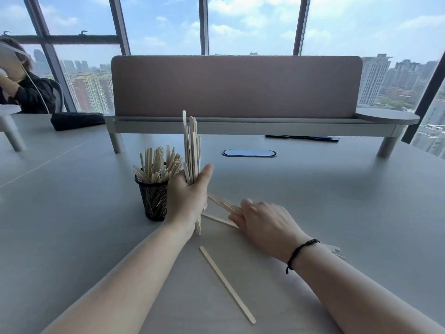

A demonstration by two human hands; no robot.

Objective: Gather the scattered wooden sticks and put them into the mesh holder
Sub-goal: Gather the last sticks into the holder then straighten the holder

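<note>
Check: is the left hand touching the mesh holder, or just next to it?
Cannot tell. In the head view the left hand, gripping an upright bundle of sticks, overlaps the mesh holder; no gap or contact shows plainly.

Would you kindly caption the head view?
Left hand holds upright stick bundle beside mesh holder; right hand gathers table sticks.

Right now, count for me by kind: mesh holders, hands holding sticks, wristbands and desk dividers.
mesh holder: 1
hands holding sticks: 2, left hand on the upright bundle, right hand on a few sticks
black wristband: 1
desk divider: 1
Total: 5
</note>
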